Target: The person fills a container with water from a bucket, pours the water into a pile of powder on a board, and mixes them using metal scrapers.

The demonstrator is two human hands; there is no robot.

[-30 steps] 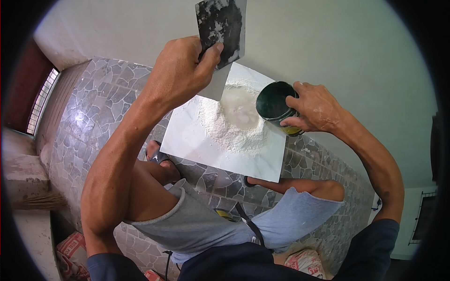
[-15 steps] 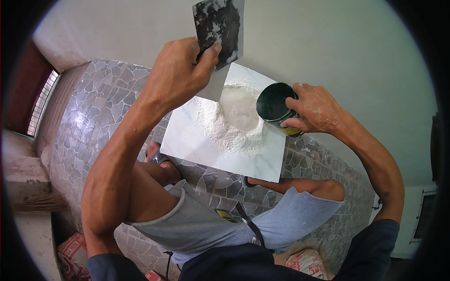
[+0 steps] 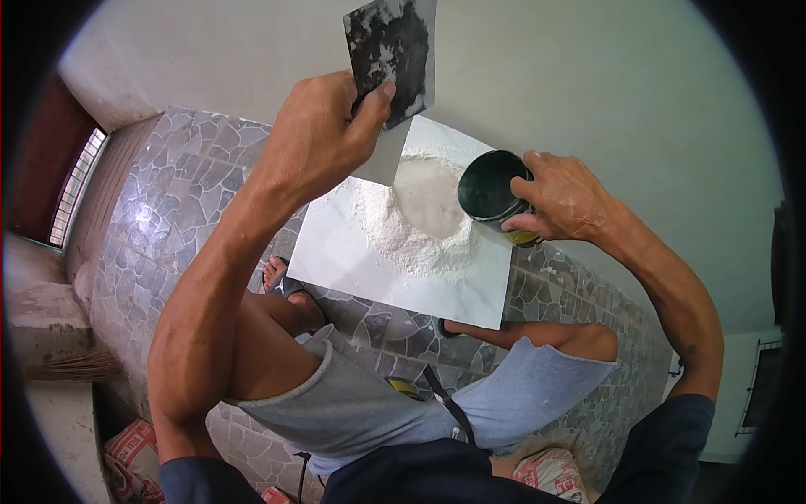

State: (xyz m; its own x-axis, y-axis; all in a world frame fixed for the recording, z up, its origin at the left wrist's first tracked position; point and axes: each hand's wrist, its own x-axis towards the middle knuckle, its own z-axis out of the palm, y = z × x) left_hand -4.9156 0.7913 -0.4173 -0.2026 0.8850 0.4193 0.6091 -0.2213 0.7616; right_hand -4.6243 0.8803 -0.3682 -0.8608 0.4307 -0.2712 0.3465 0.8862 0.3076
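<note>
My left hand (image 3: 323,126) is closed on a flat metal putty scraper (image 3: 390,63), its dark face smeared with white. A pale grey flat piece (image 3: 383,158) shows below the fingers; I cannot tell if it belongs to the same tool. My right hand (image 3: 567,197) grips a dark green can (image 3: 495,186) with a yellow patch low on its side. Tilted, the can has its mouth toward a ring of white powder (image 3: 411,244) with a wet-looking greyish pool (image 3: 428,202) in its middle. The powder lies on a white marbled board (image 3: 327,256) beneath both hands.
My legs, in grey shorts (image 3: 361,412), flank the board. Around it spreads a stone-patterned floor (image 3: 201,160), with a pale wall (image 3: 604,101) beyond. A broom (image 3: 74,367) and a red-and-white sack (image 3: 133,458) are at left; another sack (image 3: 552,472) is at lower right.
Almost nothing differs. The view has shifted very slightly; both hands keep hold of the scraper and the can in nearly the same positions.
</note>
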